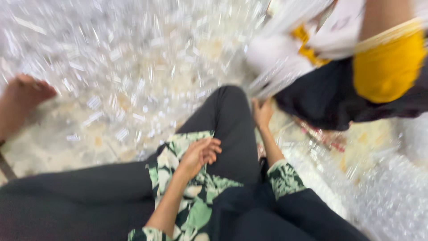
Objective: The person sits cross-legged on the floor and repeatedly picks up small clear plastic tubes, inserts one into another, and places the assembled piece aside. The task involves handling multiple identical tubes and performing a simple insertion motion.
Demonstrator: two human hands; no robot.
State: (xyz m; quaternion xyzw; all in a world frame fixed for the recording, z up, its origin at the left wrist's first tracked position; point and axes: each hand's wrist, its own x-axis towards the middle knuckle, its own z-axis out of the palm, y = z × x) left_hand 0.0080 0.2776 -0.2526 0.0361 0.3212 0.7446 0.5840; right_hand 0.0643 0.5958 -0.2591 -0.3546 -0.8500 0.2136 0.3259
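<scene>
The whole view is smeared by motion. My left hand (200, 154) rests over my raised knee in black trousers (229, 120), at the edge of my green leaf-patterned top (178, 156). Its fingers are loosely curled, and I cannot tell if anything is in them. My right hand (262, 114) reaches down beside that knee, close to the floor and the dark clothing of another person (321, 98). Blur hides its grip. Heaps of small clear and white plastic pieces (133, 67) cover the floor ahead of me.
A second person sits at the upper right, with a yellow sleeve (388, 67) and white cloth (285, 49). A bare foot or hand (22, 98) lies at the left edge. More clear plastic pieces (383, 192) lie at the lower right.
</scene>
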